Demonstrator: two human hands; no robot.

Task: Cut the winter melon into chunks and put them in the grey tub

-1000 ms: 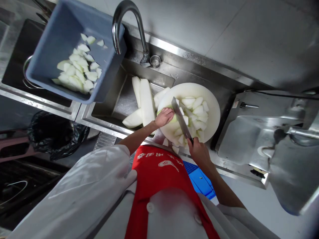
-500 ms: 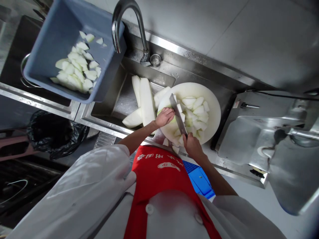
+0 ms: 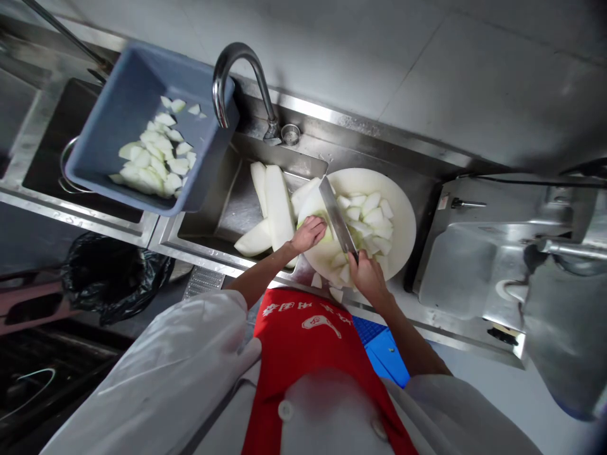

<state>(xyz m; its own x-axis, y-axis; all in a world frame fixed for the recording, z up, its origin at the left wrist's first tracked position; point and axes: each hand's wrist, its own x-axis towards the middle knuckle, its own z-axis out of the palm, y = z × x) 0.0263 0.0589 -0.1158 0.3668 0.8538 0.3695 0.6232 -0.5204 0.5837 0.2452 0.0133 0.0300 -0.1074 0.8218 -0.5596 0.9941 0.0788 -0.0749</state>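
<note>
My right hand [image 3: 367,273] is wrapped round the dark handle of a broad knife [image 3: 337,215], whose blade slants up and left over the round white cutting board [image 3: 404,221]. Left of the blade, my left hand [image 3: 309,233] has its fingers bent together on a pale green-white peeled vegetable [image 3: 309,203], mostly hidden by the hand and blade. Cut white chunks [image 3: 374,218] are heaped on the board right of the knife. Several long peeled vegetables [image 3: 279,202] lie in the sink, left of the board. Two small pieces [image 3: 336,294] rest by the board's near edge.
A blue-grey bin [image 3: 199,183] of cut pieces sits at the upper left. A curved faucet [image 3: 244,50] rises behind the sink [image 3: 237,205]. A bin with a black bag [image 3: 114,278] stands lower left. On the right is a steel unit [image 3: 465,259].
The camera view has shifted a little. The knife blade now stands slightly apart from my left hand, which has moved a little left of it.
</note>
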